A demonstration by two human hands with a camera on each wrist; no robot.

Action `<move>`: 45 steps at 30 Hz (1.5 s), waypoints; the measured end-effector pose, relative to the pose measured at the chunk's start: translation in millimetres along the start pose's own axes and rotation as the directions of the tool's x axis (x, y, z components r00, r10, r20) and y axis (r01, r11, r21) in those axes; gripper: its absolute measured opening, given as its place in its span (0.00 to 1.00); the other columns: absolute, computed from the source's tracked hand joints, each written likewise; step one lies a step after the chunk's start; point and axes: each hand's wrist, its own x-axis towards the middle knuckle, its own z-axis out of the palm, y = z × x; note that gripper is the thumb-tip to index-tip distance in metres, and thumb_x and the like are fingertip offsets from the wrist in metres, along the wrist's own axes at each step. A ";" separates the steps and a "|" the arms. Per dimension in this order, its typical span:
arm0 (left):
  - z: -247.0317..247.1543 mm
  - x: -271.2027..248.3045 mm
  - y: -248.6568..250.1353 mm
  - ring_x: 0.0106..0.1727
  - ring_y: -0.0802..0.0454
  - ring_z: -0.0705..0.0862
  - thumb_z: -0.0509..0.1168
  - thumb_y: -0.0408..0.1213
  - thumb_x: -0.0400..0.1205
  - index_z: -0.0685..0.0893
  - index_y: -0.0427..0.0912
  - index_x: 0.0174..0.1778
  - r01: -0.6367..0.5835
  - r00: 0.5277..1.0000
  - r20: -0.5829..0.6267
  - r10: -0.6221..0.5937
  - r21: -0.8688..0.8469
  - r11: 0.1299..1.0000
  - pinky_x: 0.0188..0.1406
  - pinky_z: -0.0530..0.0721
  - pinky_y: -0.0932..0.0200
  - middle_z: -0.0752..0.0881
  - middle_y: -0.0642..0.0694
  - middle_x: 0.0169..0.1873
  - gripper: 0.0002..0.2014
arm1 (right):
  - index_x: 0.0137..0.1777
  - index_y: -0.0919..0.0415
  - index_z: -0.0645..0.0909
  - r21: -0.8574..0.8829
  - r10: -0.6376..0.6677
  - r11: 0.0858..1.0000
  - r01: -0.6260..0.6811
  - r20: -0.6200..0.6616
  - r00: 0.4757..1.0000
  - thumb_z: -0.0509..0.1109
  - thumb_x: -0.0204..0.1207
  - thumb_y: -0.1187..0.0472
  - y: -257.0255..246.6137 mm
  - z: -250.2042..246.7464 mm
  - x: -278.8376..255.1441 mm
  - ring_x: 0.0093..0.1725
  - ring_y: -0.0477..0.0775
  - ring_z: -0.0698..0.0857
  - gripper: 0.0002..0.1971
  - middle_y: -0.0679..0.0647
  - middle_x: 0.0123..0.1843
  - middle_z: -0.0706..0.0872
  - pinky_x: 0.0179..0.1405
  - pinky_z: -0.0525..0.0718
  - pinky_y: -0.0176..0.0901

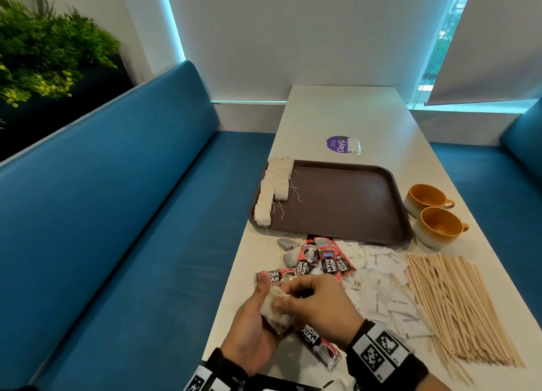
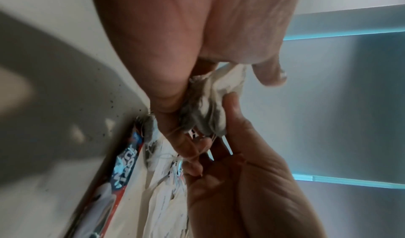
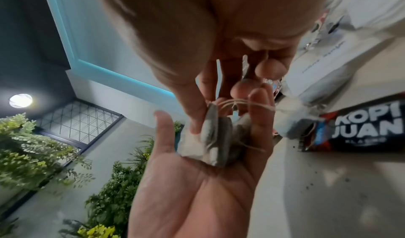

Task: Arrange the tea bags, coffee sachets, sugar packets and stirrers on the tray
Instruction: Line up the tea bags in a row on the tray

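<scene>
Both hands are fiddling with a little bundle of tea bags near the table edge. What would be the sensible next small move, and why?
Probably the right hand should pinch one tea bag free of the bundle of tea bags cupped in the left hand and carry it to the brown tray. The tea bag rows there fill only its left edge, and the strings look tangled, so taking one at a time seems safest.

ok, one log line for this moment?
left hand: cups tea bags | right hand: pinches one | tray: tea bags only

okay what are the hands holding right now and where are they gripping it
A small bunch of tea bags lies in the left hand, cupped from below; the right hand pinches one at its upper edge.
</scene>
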 end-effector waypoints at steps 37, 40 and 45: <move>6.2 122.5 87.6 0.42 0.52 0.87 0.68 0.35 0.80 0.92 0.51 0.57 0.080 0.980 -0.076 0.183 0.997 -0.011 0.43 0.87 0.58 0.93 0.49 0.45 0.13 | 0.47 0.45 0.84 -0.794 -0.033 0.608 -0.019 -0.049 0.998 0.74 0.73 0.56 -2.7 -55.4 114.6 0.46 0.49 0.83 0.05 0.45 0.52 0.72 0.50 0.88 0.47; 0.7 121.2 85.4 0.54 0.53 0.88 0.69 0.38 0.80 0.93 0.53 0.55 0.100 0.975 -0.085 0.204 0.993 -0.061 0.55 0.85 0.60 0.93 0.53 0.53 0.12 | 0.46 0.47 0.86 -0.772 -0.057 0.635 0.015 -0.028 0.998 0.78 0.72 0.56 -4.1 -57.3 111.9 0.49 0.48 0.83 0.06 0.44 0.52 0.76 0.50 0.86 0.44; -18.0 101.9 84.1 0.44 0.61 0.88 0.72 0.40 0.78 0.94 0.55 0.41 0.139 0.964 -0.142 0.227 0.990 0.027 0.37 0.80 0.70 0.93 0.57 0.41 0.06 | 0.44 0.49 0.86 -0.737 -0.066 0.675 0.043 -0.003 0.998 0.79 0.74 0.57 -6.9 -57.2 109.4 0.45 0.42 0.84 0.04 0.43 0.47 0.85 0.39 0.83 0.34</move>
